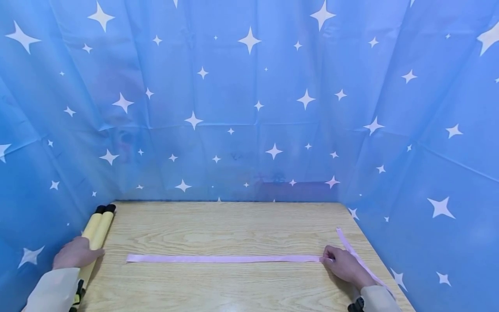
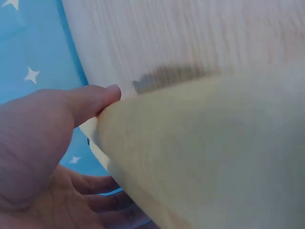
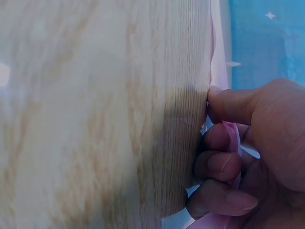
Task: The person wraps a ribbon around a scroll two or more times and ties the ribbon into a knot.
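Note:
Two pale yellow tubes (image 1: 102, 227) with black ends lie side by side along the table's left edge. My left hand (image 1: 78, 252) grips them, thumb on the near-table side and fingers round the outer side; the left wrist view shows a tube (image 2: 190, 148) close up. A pink ribbon (image 1: 226, 259) runs nearly straight across the table from left to right. At its right end my right hand (image 1: 345, 264) pinches it between thumb and curled fingers. In the right wrist view, the ribbon (image 3: 218, 57) passes under the thumb and through the fingers.
Both hands are above a light wood-grain table (image 1: 234, 229). Another stretch of pink ribbon slants along the table's right edge, behind the right hand. A blue curtain (image 1: 234, 86) with white stars surrounds the back and both sides.

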The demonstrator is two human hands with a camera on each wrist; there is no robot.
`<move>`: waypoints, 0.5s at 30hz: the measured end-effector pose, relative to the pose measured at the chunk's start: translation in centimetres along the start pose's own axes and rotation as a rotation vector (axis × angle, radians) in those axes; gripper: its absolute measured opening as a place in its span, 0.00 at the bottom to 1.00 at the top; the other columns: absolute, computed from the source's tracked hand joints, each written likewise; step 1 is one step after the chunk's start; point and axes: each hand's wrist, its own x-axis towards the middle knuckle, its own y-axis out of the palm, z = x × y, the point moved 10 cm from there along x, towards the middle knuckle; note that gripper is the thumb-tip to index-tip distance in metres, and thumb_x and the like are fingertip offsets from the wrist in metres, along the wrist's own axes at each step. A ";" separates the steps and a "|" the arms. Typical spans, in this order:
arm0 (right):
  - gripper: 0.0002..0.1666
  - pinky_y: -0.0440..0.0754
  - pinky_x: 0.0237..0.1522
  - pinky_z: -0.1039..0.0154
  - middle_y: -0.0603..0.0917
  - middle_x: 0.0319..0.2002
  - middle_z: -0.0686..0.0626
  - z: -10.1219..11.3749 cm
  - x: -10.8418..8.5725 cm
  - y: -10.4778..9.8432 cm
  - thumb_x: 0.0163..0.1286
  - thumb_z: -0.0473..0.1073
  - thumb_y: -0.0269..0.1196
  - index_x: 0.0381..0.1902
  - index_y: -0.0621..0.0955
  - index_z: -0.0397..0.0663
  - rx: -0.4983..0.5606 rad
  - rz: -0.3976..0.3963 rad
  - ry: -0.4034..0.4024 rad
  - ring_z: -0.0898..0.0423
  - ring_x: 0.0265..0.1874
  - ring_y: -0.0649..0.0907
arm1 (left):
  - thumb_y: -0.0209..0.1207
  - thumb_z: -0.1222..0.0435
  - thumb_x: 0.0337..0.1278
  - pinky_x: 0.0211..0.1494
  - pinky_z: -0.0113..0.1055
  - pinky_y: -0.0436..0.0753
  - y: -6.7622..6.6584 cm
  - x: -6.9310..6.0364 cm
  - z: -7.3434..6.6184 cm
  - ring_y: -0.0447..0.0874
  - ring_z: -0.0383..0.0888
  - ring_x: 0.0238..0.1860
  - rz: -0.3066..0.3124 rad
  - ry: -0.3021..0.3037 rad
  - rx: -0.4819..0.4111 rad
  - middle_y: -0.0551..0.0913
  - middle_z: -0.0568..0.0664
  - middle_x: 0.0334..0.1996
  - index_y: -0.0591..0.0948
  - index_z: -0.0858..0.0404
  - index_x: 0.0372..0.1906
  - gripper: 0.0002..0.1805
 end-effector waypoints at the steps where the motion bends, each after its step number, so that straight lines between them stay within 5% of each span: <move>1: 0.11 0.61 0.25 0.67 0.70 0.21 0.56 0.0 0.0 0.0 0.74 0.47 0.64 0.31 0.76 0.54 0.003 0.002 0.000 0.62 0.19 0.65 | 0.63 0.52 0.62 0.36 0.42 0.74 -0.1 -0.1 -0.2 0.74 0.55 0.34 0.004 0.006 -0.008 0.70 0.62 0.30 0.70 0.80 0.41 0.31; 15: 0.11 0.62 0.26 0.68 0.69 0.20 0.56 -0.1 0.0 0.0 0.73 0.45 0.65 0.30 0.75 0.57 -0.019 -0.012 -0.004 0.63 0.19 0.65 | 0.63 0.47 0.63 0.32 0.39 0.76 -1.6 -1.8 -5.7 0.75 0.54 0.33 0.011 0.103 -0.104 0.70 0.64 0.33 0.68 0.82 0.46 0.37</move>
